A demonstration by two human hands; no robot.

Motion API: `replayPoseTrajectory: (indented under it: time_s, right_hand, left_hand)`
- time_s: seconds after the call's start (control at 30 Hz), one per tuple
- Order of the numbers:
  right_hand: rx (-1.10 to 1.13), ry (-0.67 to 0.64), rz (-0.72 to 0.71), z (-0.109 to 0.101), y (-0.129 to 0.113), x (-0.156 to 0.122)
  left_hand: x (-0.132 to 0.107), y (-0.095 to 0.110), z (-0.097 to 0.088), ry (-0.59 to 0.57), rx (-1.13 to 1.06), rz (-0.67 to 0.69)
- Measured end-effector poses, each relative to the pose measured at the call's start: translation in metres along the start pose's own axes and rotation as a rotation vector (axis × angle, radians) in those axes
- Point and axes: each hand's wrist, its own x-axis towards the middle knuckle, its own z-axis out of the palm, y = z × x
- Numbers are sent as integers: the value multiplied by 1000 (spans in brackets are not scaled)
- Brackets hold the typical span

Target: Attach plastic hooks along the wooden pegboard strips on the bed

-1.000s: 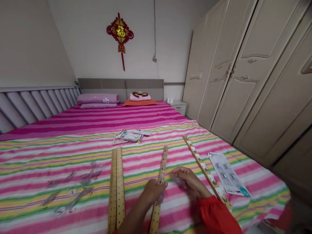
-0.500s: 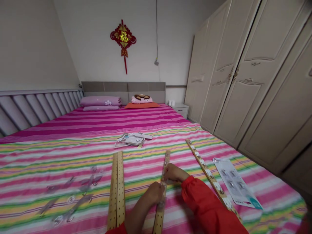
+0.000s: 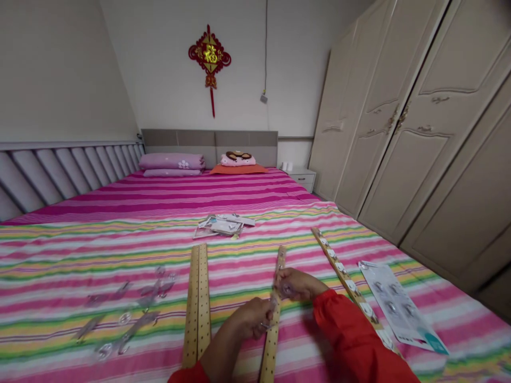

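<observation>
A perforated wooden strip lies lengthwise on the bed between my hands. My left hand grips it from the left side, and my right hand pinches a small transparent hook against its upper part. A double wooden strip lies to the left, and a third strip with a row of white-backed hooks lies to the right. Several transparent plastic hooks are scattered further left. A printed hook card lies at the right.
A pile of packaging sits mid-bed on the striped bedspread. Pillows and a headboard lie beyond. Tall cream wardrobes line the right side, and a slatted wall panel runs along the left.
My right hand has come to the middle strip with the small hook, and my left hand has shifted up it. The whole scene has drifted right and the bed looks flatter in view.
</observation>
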Motion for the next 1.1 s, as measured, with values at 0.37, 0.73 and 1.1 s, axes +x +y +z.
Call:
replayPoseTrajectory:
  time_s: [0.37,0.73,1.1]
  right_hand:
    - [482,-221,38,-6,17,-13]
    - [661,-160,-90,-11,-11,-32]
    - [565,-268,-122,109,-77,-25]
  left_hand:
    - [-9,-19,20,-33,-563,-28]
    - [-1,-36,36,30,-83,227]
    - [-119,-38,-81,570,175,561]
